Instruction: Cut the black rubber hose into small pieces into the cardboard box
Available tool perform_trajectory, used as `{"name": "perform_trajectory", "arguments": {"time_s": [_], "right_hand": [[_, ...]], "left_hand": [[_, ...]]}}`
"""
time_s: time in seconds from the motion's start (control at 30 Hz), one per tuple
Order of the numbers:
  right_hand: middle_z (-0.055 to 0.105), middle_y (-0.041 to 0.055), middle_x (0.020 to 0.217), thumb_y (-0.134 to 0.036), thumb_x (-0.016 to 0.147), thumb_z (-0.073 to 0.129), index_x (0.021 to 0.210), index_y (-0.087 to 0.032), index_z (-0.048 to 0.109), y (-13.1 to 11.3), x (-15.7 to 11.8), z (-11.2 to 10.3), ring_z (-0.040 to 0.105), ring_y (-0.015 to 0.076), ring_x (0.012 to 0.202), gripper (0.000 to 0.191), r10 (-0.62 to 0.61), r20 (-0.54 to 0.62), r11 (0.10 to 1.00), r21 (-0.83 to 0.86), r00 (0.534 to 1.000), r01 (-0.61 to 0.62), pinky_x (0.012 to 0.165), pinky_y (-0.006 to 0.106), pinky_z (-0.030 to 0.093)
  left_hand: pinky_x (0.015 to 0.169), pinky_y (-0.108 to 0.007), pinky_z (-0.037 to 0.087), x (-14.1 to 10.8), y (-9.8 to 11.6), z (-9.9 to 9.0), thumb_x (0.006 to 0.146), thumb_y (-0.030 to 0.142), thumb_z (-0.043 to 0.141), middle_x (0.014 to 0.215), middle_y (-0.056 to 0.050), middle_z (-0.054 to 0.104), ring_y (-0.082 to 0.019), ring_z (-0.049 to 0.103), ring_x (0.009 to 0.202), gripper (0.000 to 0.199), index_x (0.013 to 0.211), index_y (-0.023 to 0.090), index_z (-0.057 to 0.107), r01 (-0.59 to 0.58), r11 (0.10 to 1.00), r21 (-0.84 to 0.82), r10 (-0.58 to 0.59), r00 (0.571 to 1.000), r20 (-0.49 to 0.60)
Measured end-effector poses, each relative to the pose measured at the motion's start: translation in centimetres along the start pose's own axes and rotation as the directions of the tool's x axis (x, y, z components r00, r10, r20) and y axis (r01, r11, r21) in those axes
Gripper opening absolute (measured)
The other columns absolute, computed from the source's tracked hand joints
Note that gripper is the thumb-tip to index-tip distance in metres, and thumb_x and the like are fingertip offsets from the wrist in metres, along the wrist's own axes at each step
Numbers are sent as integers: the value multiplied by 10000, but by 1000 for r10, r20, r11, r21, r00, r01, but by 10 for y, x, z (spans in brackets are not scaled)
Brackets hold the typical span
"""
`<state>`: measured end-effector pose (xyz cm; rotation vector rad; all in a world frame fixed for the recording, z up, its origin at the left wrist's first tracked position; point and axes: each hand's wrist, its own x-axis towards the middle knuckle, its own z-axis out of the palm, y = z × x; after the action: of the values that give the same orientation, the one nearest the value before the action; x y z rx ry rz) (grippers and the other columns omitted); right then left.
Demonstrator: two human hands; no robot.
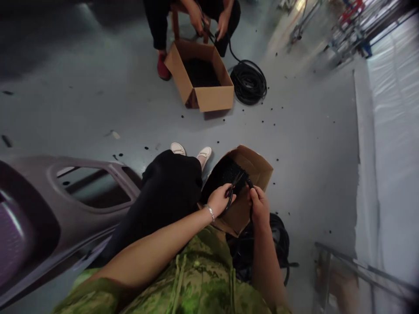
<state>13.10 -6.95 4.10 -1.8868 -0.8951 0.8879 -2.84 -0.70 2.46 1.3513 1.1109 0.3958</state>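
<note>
My left hand (220, 199) is closed around the handles of dark scissors (231, 190), whose blades point up and to the right. In my right hand (260, 206) is a black hose (249, 183), its end near the scissor blades. Both hands are over an open cardboard box (260, 168) with small black pieces (225, 170) in it. Beside my right forearm, a coil of black hose (279, 237) lies on the floor, partly hidden by the arm.
Opposite me a seated person's hands (223, 24) work with scissors and black hose above another cardboard box (214, 98). A hose coil (248, 83) lies beside it. At left stands a grey plastic chair (81, 174). Black bits dot the floor; a metal frame (360, 266) is lower right.
</note>
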Motion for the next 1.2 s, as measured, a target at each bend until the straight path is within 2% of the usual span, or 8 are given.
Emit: {"name": "perform_trajectory", "arguments": {"time_s": [0.13, 0.27, 0.4, 0.57, 0.73, 0.97, 1.2], "right_hand": [[531, -33, 628, -461, 839, 581, 926, -174, 661, -6, -7, 17, 426, 90, 510, 311, 37, -29, 983, 178, 999, -31, 478, 218, 334], [600, -7, 711, -419, 810, 613, 922, -179, 665, -5, -7, 20, 492, 102, 561, 270, 38, 0, 960, 277, 999, -37, 533, 237, 396], [555, -22, 654, -412, 790, 641, 906, -172, 674, 3, -8, 13, 444, 93, 542, 268, 47, -2, 960, 278, 999, -44, 517, 234, 354], [458, -49, 578, -453, 776, 649, 998, -179, 677, 14, -12, 9, 356, 87, 505, 354, 80, -23, 960, 270, 997, -71, 482, 233, 284], [481, -29, 596, -509, 753, 645, 991, -164, 673, 17, -13, 11, 364, 97, 513, 420, 113, -22, 967, 232, 993, -105, 477, 242, 292], [465, -53, 558, -451, 740, 689, 892, -170, 661, 13, -13, 16, 363, 85, 492, 321, 116, 10, 941, 317, 993, -114, 472, 232, 284], [440, -67, 537, -469, 744, 686, 947, -173, 667, 21, -11, 14, 354, 77, 472, 360, 101, 6, 929, 358, 995, -96, 459, 224, 276]], "left_hand": [[746, -246, 473, -3, -1, -1, 757, 238, 631, 921, -31, 661, -156, 611, 819, 382, 1138, 203, 648, -35, 997, 76, 30, 997, 67], [727, -247, 477, -7, 0, -1, 753, 233, 633, 917, -35, 637, -160, 610, 812, 448, 1201, 218, 631, -78, 989, 127, 61, 989, 136], [704, -246, 472, -9, 2, -1, 753, 234, 627, 913, -34, 617, -155, 599, 780, 490, 1242, 226, 612, -112, 979, 168, 82, 981, 177], [748, -249, 479, -9, 0, 1, 750, 225, 620, 938, -41, 620, -164, 606, 828, 488, 1238, 227, 615, -104, 985, 135, 76, 976, 202], [750, -246, 485, -8, -3, 3, 740, 224, 631, 961, -42, 627, -167, 615, 847, 493, 1234, 233, 615, -102, 987, 121, 74, 974, 214], [760, -252, 488, -9, -1, 2, 744, 229, 627, 962, -53, 634, -177, 619, 856, 488, 1232, 217, 619, -108, 985, 134, 77, 973, 218], [775, -256, 491, -9, -2, 3, 734, 233, 647, 972, -47, 654, -182, 623, 873, 483, 1217, 238, 631, -111, 988, 110, 88, 976, 200]]}}
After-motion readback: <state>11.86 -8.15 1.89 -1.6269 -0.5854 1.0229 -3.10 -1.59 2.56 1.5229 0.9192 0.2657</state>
